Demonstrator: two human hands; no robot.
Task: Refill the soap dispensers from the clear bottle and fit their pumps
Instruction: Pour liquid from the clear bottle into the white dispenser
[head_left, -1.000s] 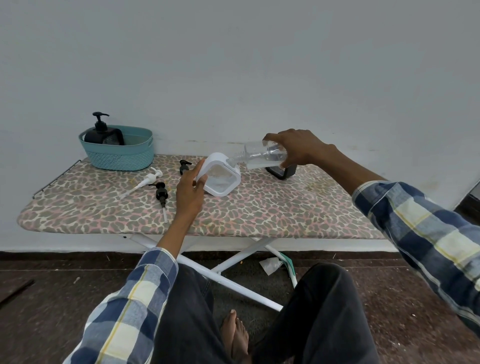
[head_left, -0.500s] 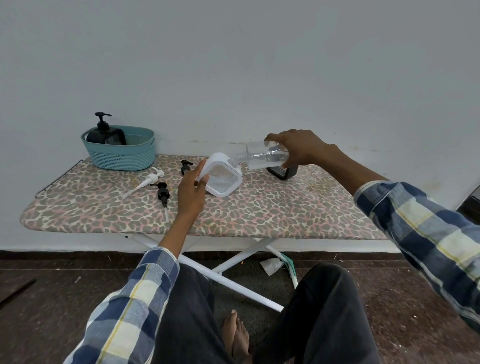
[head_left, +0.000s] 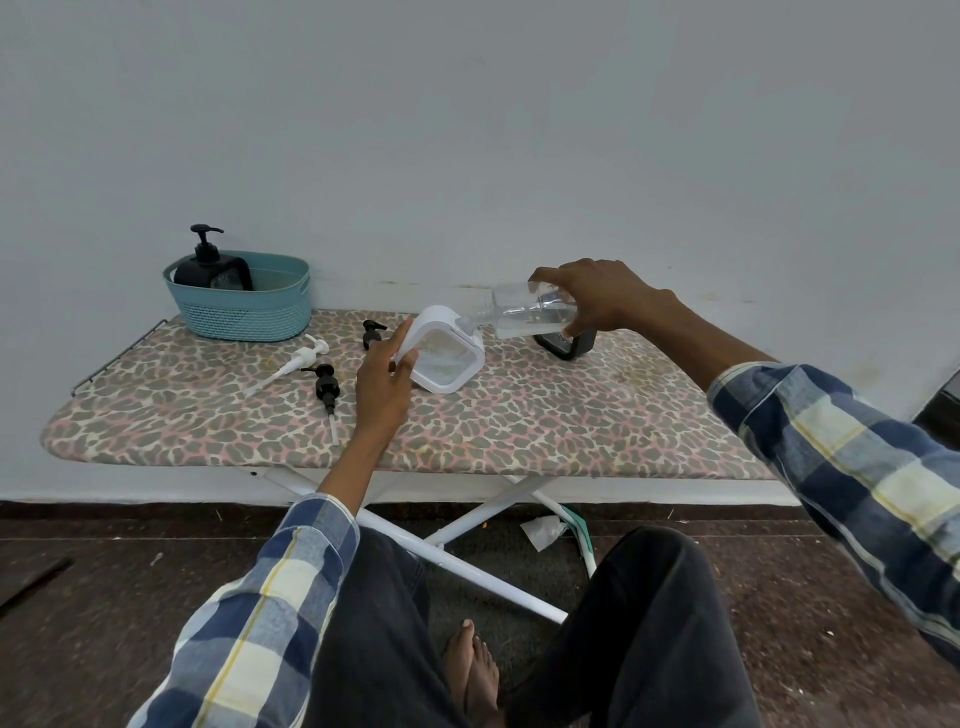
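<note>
Clear bottle (head_left: 532, 313) lies near-horizontal in right hand (head_left: 597, 296) grasp, neck pointing left into tilted white dispenser (head_left: 444, 353), gripped by left hand (head_left: 384, 384).

Centre frame: left hand (head_left: 382, 387) tilts white dispenser (head_left: 445, 356) on ironing board (head_left: 545, 415); right hand (head_left: 597, 293) holds clear bottle (head_left: 530, 314) horiz., neck at dispenser's opening. Teal basket (head_left: 244, 304) upper left.
</note>
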